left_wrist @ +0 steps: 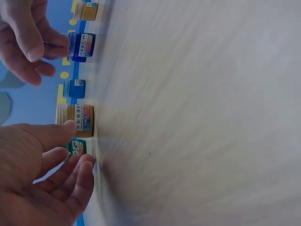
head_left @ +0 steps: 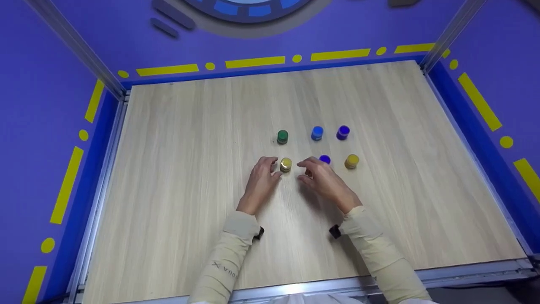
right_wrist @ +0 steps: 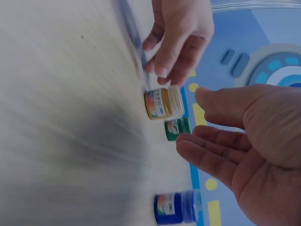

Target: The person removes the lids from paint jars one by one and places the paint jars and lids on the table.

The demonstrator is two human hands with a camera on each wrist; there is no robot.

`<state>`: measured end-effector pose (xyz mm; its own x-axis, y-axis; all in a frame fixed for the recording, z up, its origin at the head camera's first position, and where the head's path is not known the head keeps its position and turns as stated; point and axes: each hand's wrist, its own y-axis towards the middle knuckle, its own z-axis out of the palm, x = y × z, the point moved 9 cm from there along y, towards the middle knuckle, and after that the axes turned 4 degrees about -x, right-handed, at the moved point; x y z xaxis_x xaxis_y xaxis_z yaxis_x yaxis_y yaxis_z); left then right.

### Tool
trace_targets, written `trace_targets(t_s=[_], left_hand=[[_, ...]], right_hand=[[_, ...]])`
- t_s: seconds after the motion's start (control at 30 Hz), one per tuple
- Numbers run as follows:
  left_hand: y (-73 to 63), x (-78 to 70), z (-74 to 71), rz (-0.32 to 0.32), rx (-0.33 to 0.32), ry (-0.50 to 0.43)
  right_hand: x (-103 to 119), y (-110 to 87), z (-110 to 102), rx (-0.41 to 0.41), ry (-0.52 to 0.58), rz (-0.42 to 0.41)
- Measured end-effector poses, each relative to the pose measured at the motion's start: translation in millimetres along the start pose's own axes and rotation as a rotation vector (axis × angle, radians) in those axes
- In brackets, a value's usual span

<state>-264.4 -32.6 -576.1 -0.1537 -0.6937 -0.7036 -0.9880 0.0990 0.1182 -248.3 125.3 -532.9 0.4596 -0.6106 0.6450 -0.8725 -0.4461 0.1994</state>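
Note:
A small ochre paint jar (head_left: 285, 165) with a clear lid stands upright between the two hands. Just left of it is my left hand (head_left: 260, 180), thumb and fingers loosely bent and spread around a gap. My right hand (head_left: 322, 179) hovers to the jar's right, apart from it, its fingers relaxed. In the right wrist view the ochre jar (right_wrist: 162, 102) shows its label, and neither hand grips it. A dark blue jar (head_left: 324, 159) is partly hidden behind my right hand. Behind the ochre jar stands a green jar (head_left: 282, 137).
Farther right are a light blue jar (head_left: 317, 133), a violet-blue jar (head_left: 343, 132) and another ochre jar (head_left: 352, 161). All stand on a pale wooden tabletop (head_left: 177, 177). Blue panels (head_left: 253, 46) with yellow marks enclose its back and sides.

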Motion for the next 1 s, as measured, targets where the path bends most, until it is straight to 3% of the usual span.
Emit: trace_targets(t_s=[0.2, 0.63, 1.0], left_hand=[[6.7, -3.8, 3.0, 0.027, -0.005, -0.019], [15.8, -7.0, 10.6, 0.043, -0.024, 0.119], [18.2, -6.2, 19.3, 0.027, 0.059, 0.146]], right_hand=[[-3.4, 11.9, 6.4, -0.042, -0.003, 0.058], [-3.8, 31.3, 20.9, -0.13, -0.057, 0.059], [-6.3, 37.5, 33.0, -0.077, -0.106, 0.11]])
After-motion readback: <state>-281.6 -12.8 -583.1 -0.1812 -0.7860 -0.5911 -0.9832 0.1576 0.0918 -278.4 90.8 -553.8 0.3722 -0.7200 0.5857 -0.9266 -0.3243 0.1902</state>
